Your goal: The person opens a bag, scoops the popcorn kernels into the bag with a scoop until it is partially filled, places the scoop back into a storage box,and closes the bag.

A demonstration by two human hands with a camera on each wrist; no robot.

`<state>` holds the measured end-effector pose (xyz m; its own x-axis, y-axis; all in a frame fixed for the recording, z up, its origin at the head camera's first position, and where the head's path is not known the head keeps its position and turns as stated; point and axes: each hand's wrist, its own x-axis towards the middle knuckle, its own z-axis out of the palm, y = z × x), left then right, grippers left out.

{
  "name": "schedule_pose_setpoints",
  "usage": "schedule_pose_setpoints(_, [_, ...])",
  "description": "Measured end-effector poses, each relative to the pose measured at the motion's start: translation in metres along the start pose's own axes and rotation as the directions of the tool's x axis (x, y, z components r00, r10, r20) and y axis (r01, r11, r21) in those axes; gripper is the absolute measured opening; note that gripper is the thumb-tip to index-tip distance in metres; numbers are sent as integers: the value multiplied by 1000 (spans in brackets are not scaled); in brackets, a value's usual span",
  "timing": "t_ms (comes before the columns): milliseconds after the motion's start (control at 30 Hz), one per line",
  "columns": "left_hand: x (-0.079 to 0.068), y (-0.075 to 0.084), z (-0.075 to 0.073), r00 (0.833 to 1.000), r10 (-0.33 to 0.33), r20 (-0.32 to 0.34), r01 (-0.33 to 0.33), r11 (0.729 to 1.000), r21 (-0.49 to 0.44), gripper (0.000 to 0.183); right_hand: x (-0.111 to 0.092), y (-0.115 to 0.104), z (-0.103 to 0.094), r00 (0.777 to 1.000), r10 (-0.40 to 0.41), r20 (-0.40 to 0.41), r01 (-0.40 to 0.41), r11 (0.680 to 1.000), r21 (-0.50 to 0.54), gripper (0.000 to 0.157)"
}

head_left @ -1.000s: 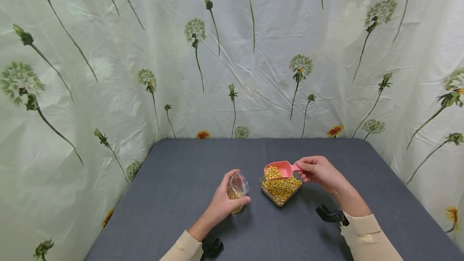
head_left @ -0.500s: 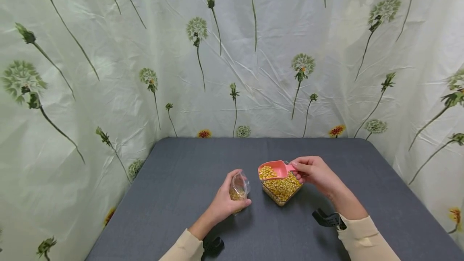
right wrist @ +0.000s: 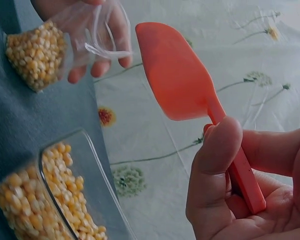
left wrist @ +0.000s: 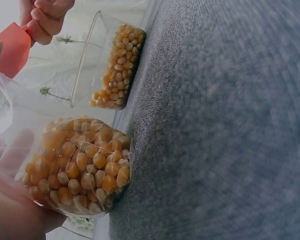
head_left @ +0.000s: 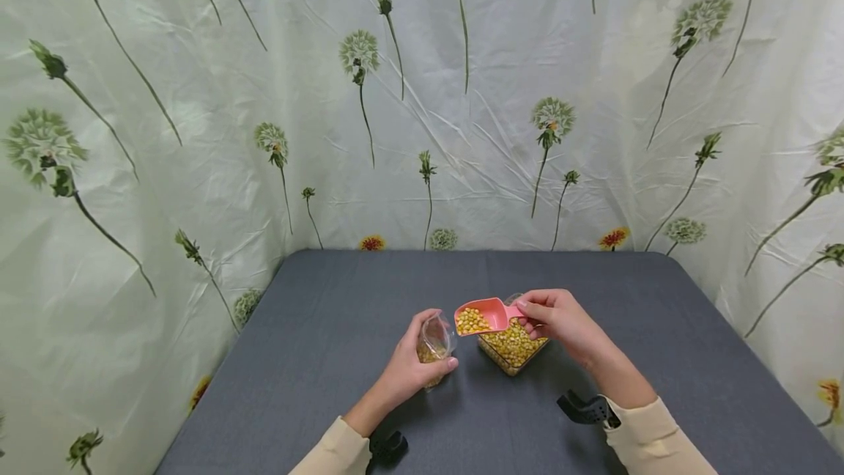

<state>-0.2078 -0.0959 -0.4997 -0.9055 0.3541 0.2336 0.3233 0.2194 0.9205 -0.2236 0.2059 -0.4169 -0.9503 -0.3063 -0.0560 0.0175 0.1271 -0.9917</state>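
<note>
A clear plastic bag (left wrist: 85, 167) partly filled with yellow corn kernels stands on the table, its mouth spread wide. My left hand (head_left: 410, 361) holds the bag round its upper part, thumb on the near side. A pink scoop (head_left: 484, 316) carries corn kernels in its bowl. My right hand (head_left: 560, 325) pinches the scoop's handle between thumb and fingers, and the scoop's tip is beside the bag's mouth. Below the scoop a clear square container (right wrist: 85, 150) of corn kernels (left wrist: 122, 65) sits on the table, partly hidden by the scoop and right hand in the head view.
The dark grey cloth-covered table (head_left: 369, 292) extends all around the bag and container. A pale curtain (head_left: 461, 130) with dandelion prints hangs behind its far edge and along both sides.
My right hand has moved left with the loaded scoop, from over the container to beside the bag's mouth. The left hand and bag have stayed nearly in place.
</note>
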Motion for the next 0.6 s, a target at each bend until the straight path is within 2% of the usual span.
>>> schedule_pose_setpoints(233, [-1,-1,1,1000,-23,-11,23,1000,-6,77,1,3,13,1000,-10,6,10,1000,2,30])
schedule_pose_setpoints(600, [0,-2,2,1000,-8,-18,8,1000,-30,76,-3,-1,34,1000,-21,-2,21,1000,-2,30])
